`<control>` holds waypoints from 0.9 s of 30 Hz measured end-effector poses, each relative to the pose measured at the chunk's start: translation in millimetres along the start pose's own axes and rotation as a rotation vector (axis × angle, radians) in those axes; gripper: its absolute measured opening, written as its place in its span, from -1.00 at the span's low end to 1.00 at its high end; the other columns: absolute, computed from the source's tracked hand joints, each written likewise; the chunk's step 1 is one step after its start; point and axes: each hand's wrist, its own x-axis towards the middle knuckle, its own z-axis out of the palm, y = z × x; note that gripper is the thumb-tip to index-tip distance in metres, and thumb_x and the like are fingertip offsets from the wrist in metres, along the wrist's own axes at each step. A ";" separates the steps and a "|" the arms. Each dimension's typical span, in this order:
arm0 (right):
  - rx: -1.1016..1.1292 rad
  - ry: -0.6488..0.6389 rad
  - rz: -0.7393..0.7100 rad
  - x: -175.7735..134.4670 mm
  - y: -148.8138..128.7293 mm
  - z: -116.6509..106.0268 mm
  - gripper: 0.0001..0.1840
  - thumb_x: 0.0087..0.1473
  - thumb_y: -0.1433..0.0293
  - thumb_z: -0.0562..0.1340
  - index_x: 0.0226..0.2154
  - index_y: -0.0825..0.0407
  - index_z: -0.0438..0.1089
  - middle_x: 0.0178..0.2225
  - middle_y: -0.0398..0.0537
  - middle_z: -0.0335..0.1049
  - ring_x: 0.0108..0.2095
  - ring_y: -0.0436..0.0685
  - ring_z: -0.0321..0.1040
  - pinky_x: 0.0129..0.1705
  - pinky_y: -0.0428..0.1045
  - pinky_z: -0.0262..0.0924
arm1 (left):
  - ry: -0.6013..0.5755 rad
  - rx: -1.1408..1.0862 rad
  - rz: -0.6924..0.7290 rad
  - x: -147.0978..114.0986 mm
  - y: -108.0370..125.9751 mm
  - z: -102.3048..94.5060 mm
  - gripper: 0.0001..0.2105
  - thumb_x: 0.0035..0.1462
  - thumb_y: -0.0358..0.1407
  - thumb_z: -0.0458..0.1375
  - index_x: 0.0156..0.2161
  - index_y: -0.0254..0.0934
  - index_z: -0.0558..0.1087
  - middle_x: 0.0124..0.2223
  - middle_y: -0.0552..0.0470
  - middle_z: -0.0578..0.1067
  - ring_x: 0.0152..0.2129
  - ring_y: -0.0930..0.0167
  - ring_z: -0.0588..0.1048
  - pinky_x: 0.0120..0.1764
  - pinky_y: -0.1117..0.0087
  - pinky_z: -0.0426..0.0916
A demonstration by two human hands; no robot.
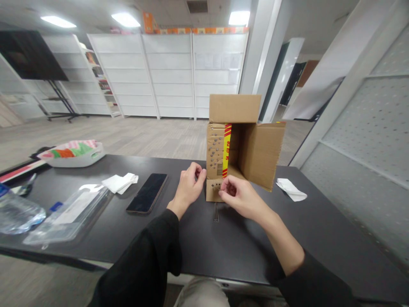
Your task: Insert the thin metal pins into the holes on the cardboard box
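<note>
An open cardboard box (214, 147) stands on the dark table, its opening facing me. Several grey round heads or dots cover its left front flap, beside a yellow and red tape strip (226, 149). Dark dots also mark the lower flap (211, 195). My right hand (238, 194) is pinched at that lower flap; whatever its fingertips hold is too small to make out. Against or just beside the box's left edge is my left hand (191, 183), fingers curled and thumb near the forefinger. Several thin metal nails (216, 212) lie below the box.
Left of my hands lie a smartphone (147, 193), folded tissue (119, 183), a clear plastic pouch (76, 213) and a water bottle (19, 213). A white basket (92, 157) sits farther back. Another tissue (291, 189) lies right of the box, whose side flap (266, 155) sticks out rightward.
</note>
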 end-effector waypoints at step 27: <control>-0.145 -0.454 0.118 -9.3 -8.7 -6.8 -0.86 -0.12 0.58 0.21 -0.47 0.04 0.29 -0.53 -0.26 0.26 -0.51 -0.05 0.14 -0.48 -0.12 0.00 | 0.003 0.000 0.011 -0.1 -1.3 0.2 -0.80 0.29 -0.18 0.00 -0.34 -0.22 0.26 -0.42 0.10 0.40 -0.47 0.45 0.39 -0.32 0.39 0.24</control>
